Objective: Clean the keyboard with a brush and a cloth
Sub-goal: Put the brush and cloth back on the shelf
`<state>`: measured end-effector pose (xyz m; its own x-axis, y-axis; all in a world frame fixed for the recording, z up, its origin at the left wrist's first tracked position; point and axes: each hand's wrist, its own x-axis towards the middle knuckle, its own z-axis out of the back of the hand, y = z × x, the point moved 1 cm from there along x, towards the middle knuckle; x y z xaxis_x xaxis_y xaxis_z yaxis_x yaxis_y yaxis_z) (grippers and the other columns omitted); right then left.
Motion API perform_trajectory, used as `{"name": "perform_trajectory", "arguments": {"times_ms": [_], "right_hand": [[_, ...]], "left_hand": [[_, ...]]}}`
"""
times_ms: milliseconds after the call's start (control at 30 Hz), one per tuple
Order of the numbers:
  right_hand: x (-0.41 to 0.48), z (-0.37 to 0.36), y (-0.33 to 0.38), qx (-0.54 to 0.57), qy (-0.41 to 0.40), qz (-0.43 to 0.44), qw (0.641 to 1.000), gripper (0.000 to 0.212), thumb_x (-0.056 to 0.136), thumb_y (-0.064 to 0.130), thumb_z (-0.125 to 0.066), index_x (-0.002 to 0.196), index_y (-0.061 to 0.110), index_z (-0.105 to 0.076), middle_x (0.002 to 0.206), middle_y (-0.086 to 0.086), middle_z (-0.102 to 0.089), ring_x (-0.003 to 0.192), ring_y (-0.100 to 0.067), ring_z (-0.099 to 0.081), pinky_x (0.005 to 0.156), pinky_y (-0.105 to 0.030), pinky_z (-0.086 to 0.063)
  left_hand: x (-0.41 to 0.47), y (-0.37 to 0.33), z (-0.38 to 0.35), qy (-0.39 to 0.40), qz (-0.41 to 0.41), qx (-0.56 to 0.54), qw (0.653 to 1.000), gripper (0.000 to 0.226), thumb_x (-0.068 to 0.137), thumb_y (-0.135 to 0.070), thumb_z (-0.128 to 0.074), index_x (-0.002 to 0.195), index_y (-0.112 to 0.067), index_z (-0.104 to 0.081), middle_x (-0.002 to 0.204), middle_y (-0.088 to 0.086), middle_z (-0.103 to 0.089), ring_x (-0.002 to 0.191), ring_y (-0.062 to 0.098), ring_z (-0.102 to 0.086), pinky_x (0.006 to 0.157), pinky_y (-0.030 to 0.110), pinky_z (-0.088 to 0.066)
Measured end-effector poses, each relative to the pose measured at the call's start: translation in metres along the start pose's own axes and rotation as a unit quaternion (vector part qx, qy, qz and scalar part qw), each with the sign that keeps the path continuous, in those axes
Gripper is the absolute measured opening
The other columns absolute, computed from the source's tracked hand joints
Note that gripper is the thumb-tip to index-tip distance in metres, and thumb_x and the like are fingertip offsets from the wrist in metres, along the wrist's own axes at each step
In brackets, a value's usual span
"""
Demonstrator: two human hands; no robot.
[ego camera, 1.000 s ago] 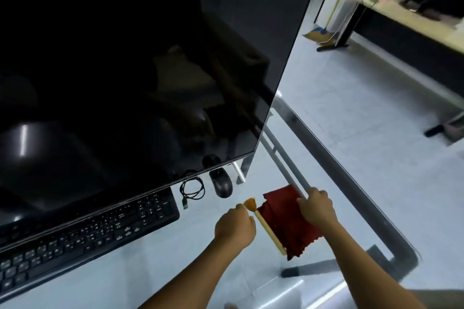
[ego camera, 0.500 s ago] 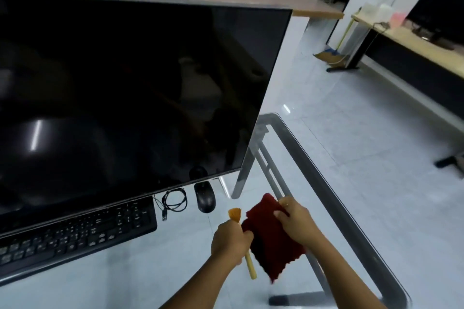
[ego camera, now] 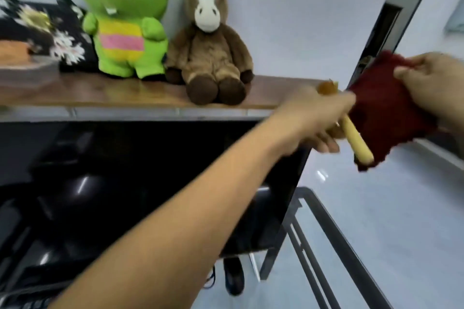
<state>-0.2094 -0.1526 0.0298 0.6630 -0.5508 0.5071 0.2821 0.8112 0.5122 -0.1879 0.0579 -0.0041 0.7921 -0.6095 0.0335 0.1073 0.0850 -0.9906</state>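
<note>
My left hand (ego camera: 319, 118) grips a wooden-handled brush (ego camera: 356, 143), its orange bristles (ego camera: 327, 88) poking out above my fist. My right hand (ego camera: 434, 85) pinches the top edge of a dark red cloth (ego camera: 386, 120), which hangs down just right of the brush. Both hands are raised in the air at the upper right, in front of the monitor's top right corner. Only a blurred sliver of the black keyboard (ego camera: 22, 302) shows at the bottom left, under my left forearm.
A large black monitor (ego camera: 125, 183) fills the left half. Behind it a wooden shelf (ego camera: 140, 95) carries a green plush toy (ego camera: 125, 25) and a brown plush horse (ego camera: 208, 42). A black mouse (ego camera: 233, 278) lies on the glass desk, whose metal frame (ego camera: 334, 238) runs down the right.
Both hands lifted the brush and the cloth off the desk and up into the air. The view tilted upward, so the shelf with plush toys came into sight and the keyboard nearly left it.
</note>
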Motion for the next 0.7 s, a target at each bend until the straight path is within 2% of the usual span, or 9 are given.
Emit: {"name": "perform_trajectory", "arguments": {"times_ms": [100, 233, 400, 467, 567, 633, 700], "right_hand": [[0.046, 0.005, 0.051, 0.023, -0.022, 0.054, 0.998, 0.034, 0.093, 0.031, -0.057, 0.119, 0.012, -0.066, 0.121, -0.018, -0.066, 0.112, -0.035, -0.061, 0.097, -0.040, -0.047], [0.082, -0.019, 0.095, 0.029, -0.012, 0.096, 0.995, 0.029, 0.094, 0.021, -0.054, 0.114, 0.007, -0.069, 0.121, -0.019, -0.065, 0.113, -0.034, -0.059, 0.088, -0.029, -0.043], [0.101, -0.064, 0.120, 0.029, 0.027, 0.122, 0.992, 0.028, 0.095, 0.018, -0.052, 0.113, 0.004, -0.067, 0.122, -0.019, -0.064, 0.115, -0.034, -0.056, 0.093, -0.033, -0.044], [0.108, -0.082, 0.120, 0.045, 0.042, 0.119, 0.991, 0.028, 0.096, 0.018, -0.052, 0.116, 0.005, -0.065, 0.120, -0.015, -0.062, 0.116, -0.032, -0.055, 0.091, -0.031, -0.043], [0.114, -0.109, 0.114, 0.091, 0.081, 0.109, 0.987, 0.025, 0.097, 0.019, -0.051, 0.114, 0.006, -0.065, 0.103, -0.006, -0.056, 0.101, -0.025, -0.054, 0.084, -0.029, -0.043], [0.119, -0.128, 0.107, 0.127, 0.109, 0.100, 0.981, 0.020, 0.097, 0.020, -0.053, 0.107, 0.010, -0.066, 0.103, -0.005, -0.059, 0.100, -0.025, -0.058, 0.087, -0.031, -0.048], [0.125, -0.147, 0.095, 0.181, 0.145, 0.067, 0.970, 0.011, 0.096, 0.021, -0.055, 0.091, 0.016, -0.064, 0.105, -0.008, -0.066, 0.100, -0.028, -0.064, 0.093, -0.041, -0.054]], "left_hand": [[0.030, -0.047, 0.038, -0.066, -0.036, 0.041, 0.996, 0.021, 0.088, -0.018, -0.051, 0.076, -0.001, -0.056, 0.045, 0.006, -0.056, 0.032, 0.016, -0.052, 0.035, 0.018, -0.040], [0.070, -0.062, 0.081, -0.127, 0.006, 0.116, 0.985, 0.022, 0.090, -0.016, -0.047, 0.079, 0.000, -0.058, 0.044, 0.005, -0.055, 0.031, 0.013, -0.051, 0.035, 0.016, -0.041], [0.116, -0.037, 0.110, -0.139, 0.080, 0.266, 0.951, 0.035, 0.095, -0.017, -0.041, 0.072, 0.003, -0.058, 0.044, 0.010, -0.062, 0.038, 0.018, -0.052, 0.044, 0.021, -0.047], [0.134, -0.023, 0.115, -0.139, 0.115, 0.295, 0.938, 0.040, 0.098, -0.021, -0.042, 0.071, 0.004, -0.058, 0.041, 0.011, -0.059, 0.036, 0.019, -0.054, 0.041, 0.022, -0.048], [0.151, -0.007, 0.115, -0.121, 0.152, 0.323, 0.926, 0.041, 0.100, -0.023, -0.042, 0.075, 0.005, -0.058, 0.051, 0.013, -0.059, 0.035, 0.017, -0.054, 0.039, 0.022, -0.049], [0.165, 0.001, 0.114, -0.117, 0.159, 0.340, 0.919, 0.038, 0.100, -0.019, -0.042, 0.080, 0.007, -0.060, 0.058, 0.015, -0.061, 0.036, 0.017, -0.056, 0.044, 0.023, -0.052], [0.175, 0.007, 0.110, -0.106, 0.172, 0.348, 0.915, 0.035, 0.100, -0.015, -0.041, 0.088, 0.011, -0.062, 0.061, 0.017, -0.062, 0.036, 0.018, -0.057, 0.048, 0.025, -0.054]]}}
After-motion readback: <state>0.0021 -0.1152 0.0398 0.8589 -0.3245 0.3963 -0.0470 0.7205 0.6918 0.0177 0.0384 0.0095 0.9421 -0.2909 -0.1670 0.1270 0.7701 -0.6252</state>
